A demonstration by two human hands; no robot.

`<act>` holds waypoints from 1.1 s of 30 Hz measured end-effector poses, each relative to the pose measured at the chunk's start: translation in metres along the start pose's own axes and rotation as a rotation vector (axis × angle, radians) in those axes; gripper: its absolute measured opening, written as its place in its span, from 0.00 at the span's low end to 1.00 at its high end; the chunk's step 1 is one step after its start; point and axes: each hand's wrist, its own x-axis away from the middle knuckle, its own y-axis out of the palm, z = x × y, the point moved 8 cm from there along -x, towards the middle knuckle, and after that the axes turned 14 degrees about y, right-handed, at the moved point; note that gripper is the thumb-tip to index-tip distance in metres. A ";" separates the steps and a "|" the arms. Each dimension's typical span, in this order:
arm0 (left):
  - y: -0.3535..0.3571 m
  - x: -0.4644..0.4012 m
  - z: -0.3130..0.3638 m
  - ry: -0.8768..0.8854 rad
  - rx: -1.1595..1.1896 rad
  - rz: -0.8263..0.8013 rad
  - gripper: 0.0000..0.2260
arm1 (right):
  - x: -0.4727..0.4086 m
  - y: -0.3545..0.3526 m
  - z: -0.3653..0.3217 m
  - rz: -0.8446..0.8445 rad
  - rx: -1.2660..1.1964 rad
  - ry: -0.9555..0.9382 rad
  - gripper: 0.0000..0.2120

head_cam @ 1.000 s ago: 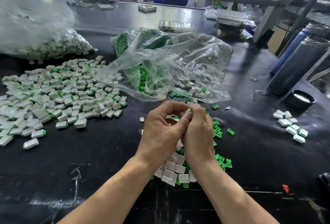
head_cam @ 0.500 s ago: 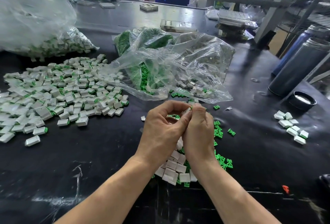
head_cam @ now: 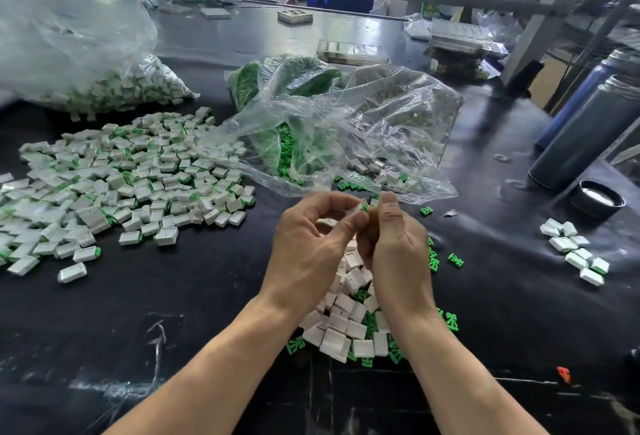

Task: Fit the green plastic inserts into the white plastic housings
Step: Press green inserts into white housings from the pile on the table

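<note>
Compared with a second ago, the two hands have drawn slightly apart above the worktop (head_cam: 207, 313), and a green insert (head_cam: 364, 207) now shows at the end of the white housing (head_cam: 354, 210) held between them. The left hand (head_cam: 311, 254) pinches the housing between thumb and curled fingers; the right hand (head_cam: 398, 247) is curled against the green end, thumb up, though exactly how its fingers grip there cannot be made out. Directly under the wrists lies a loose heap of empty housings (head_cam: 346, 323) mixed with green inserts (head_cam: 450, 322). To the left a broad spread of assembled pieces (head_cam: 121, 185) covers the worktop, unchanged. Behind the hands an open clear bag (head_cam: 346, 143) spills green and white parts. A small cluster of pieces (head_cam: 575, 251) sits at the right, near a dark cap (head_cam: 597, 199) and two tall dark cylinders (head_cam: 588, 129).
</note>
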 end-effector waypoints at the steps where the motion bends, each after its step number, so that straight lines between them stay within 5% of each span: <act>1: -0.004 -0.001 0.000 0.006 -0.029 0.009 0.04 | -0.001 -0.005 -0.003 0.021 0.030 -0.033 0.24; 8: -0.013 -0.002 0.002 0.036 -0.092 -0.001 0.05 | 0.001 -0.011 -0.020 0.040 0.248 -0.233 0.02; 23: -0.024 -0.008 0.003 0.090 -0.213 -0.077 0.07 | -0.003 -0.006 -0.023 -0.040 0.373 -0.361 0.05; 27: -0.029 -0.010 0.005 0.086 -0.169 -0.031 0.08 | -0.011 -0.020 -0.021 0.011 0.296 -0.279 0.07; 33: -0.024 -0.009 0.002 0.055 -0.087 -0.064 0.08 | -0.008 -0.005 -0.010 -0.161 0.200 -0.167 0.08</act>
